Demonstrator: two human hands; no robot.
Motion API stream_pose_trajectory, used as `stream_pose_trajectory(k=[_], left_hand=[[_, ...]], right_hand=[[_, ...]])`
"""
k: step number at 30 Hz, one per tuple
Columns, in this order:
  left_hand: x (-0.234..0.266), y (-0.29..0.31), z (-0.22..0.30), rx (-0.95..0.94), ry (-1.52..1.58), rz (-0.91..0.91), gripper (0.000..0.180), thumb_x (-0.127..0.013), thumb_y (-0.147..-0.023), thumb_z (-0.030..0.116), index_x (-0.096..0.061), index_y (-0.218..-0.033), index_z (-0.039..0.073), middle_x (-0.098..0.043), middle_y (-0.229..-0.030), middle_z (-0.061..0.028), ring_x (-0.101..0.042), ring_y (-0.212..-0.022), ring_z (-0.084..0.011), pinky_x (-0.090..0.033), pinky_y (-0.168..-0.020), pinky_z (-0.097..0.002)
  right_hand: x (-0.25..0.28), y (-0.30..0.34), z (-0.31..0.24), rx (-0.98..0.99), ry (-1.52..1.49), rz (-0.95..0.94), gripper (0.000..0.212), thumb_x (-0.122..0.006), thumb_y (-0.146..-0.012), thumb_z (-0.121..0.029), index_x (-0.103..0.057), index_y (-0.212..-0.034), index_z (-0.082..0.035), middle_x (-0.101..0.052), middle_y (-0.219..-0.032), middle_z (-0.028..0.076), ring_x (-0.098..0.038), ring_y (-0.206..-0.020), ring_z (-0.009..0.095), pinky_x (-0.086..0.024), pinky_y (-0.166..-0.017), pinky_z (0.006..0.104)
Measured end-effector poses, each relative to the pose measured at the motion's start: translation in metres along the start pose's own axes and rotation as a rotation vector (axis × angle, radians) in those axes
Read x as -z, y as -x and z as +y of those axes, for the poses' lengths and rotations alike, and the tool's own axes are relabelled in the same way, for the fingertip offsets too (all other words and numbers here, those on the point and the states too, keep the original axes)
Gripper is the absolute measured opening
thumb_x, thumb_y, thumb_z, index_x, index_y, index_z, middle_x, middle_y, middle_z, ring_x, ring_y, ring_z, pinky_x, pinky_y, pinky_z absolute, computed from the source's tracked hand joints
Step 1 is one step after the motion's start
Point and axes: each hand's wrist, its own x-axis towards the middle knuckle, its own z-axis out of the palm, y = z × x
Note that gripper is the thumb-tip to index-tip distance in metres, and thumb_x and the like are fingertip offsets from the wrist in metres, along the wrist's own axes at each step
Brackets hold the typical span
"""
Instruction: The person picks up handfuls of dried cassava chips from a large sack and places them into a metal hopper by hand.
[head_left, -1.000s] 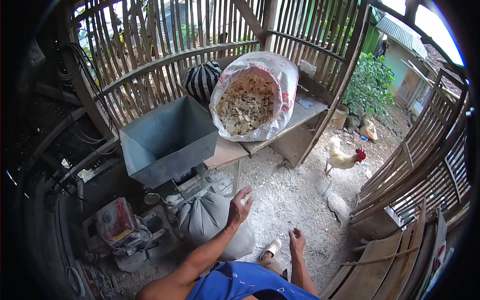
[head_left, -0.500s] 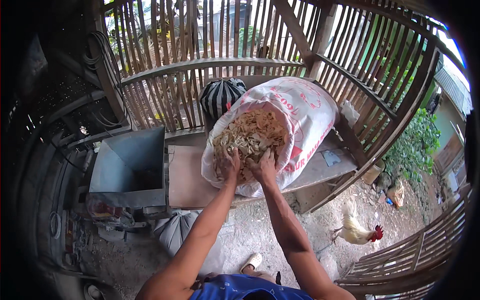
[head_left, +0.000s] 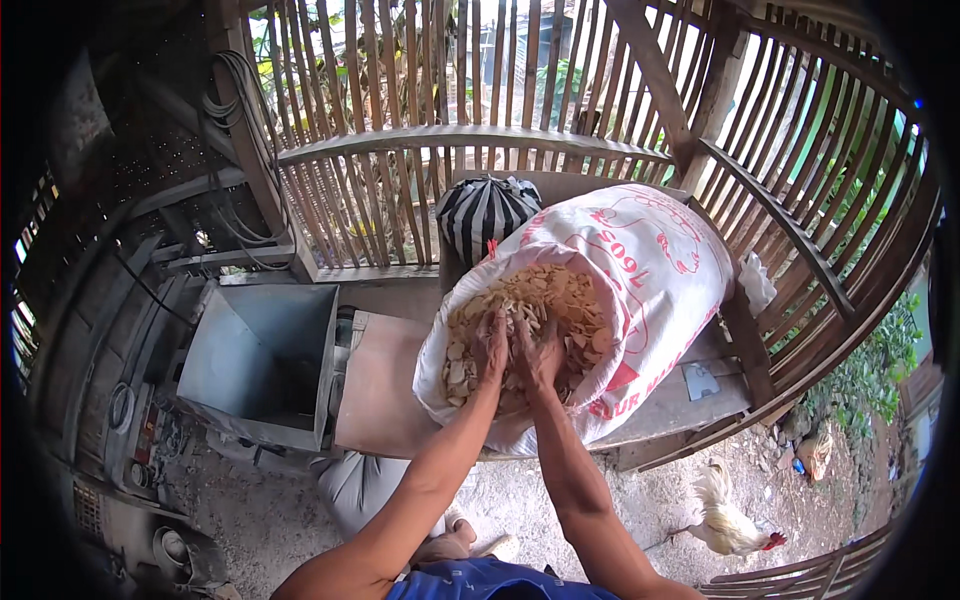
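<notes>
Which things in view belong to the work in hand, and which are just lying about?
In hand:
- pale chips
- white sack holding them
- left hand, right hand, both among chips
- possibly grey hopper, untouched

Apparently just about:
- striped bundle
- rooster

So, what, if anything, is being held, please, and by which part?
The left hand and right hand touch chips in the sack; holding cannot be told.

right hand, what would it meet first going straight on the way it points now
The right hand would likely meet the loose, flat, tan chips inside the white, red-printed sack first; depth is unclear.
</notes>
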Motion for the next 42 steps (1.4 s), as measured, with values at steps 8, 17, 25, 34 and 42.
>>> stream_pose_trajectory(k=[8,17,25,34,42], left_hand=[[0.003,0.025,0.036,-0.045,0.331,-0.042,0.037,-0.07,-0.092,0.022,-0.067,-0.123,0.002,-0.068,-0.112,-0.009,-0.064,-0.1,-0.018,-0.051,-0.089,-0.0315],[0.009,0.023,0.059,-0.249,-0.112,0.011,0.042,-0.065,-0.092,0.02,-0.063,-0.13,0.002,-0.051,-0.143,-0.0218,-0.059,-0.124,-0.0331,-0.048,-0.103,-0.0371],[-0.002,0.035,0.098,-0.108,0.113,-0.059,0.024,-0.066,-0.088,0.012,-0.07,-0.109,0.001,-0.062,-0.121,-0.0144,-0.064,-0.11,-0.0277,-0.053,-0.092,-0.0358],[0.054,0.014,0.186,-0.509,0.074,0.226,0.019,-0.072,-0.087,0.01,-0.07,-0.103,-0.001,-0.062,-0.115,-0.0144,-0.062,-0.107,-0.0266,-0.05,-0.092,-0.037],[0.221,0.001,0.279,-0.711,-0.377,0.67,0.015,-0.069,-0.09,0.008,-0.069,-0.101,-0.001,-0.063,-0.116,-0.014,-0.06,-0.111,-0.0243,-0.047,-0.098,-0.0342]], right_hand=[[0.02,0.014,-0.035,0.002,-0.521,0.04,0.043,-0.062,-0.095,-0.018,-0.056,-0.131,0.005,-0.065,-0.122,0.017,-0.062,-0.111,0.025,-0.047,-0.098,0.0356],[0.023,0.019,-0.058,-0.178,-0.766,-0.03,0.041,-0.06,-0.101,-0.026,-0.058,-0.128,0.005,-0.065,-0.115,0.013,-0.061,-0.1,0.019,-0.049,-0.086,0.0308],[0.04,0.006,-0.048,-0.167,-0.858,-0.055,0.037,-0.057,-0.103,-0.022,-0.059,-0.125,0.008,-0.067,-0.111,0.013,-0.063,-0.095,0.018,-0.051,-0.081,0.03],[0.038,-0.007,-0.142,-0.016,-0.962,-0.256,0.037,-0.055,-0.103,-0.022,-0.062,-0.125,0.006,-0.068,-0.11,0.011,-0.065,-0.092,0.016,-0.053,-0.077,0.0282],[-0.03,0.05,-0.324,0.134,-1.258,-0.615,0.028,-0.068,-0.096,-0.017,-0.071,-0.117,0.001,-0.069,-0.101,0.005,-0.06,-0.089,0.008,-0.047,-0.075,0.0225]])
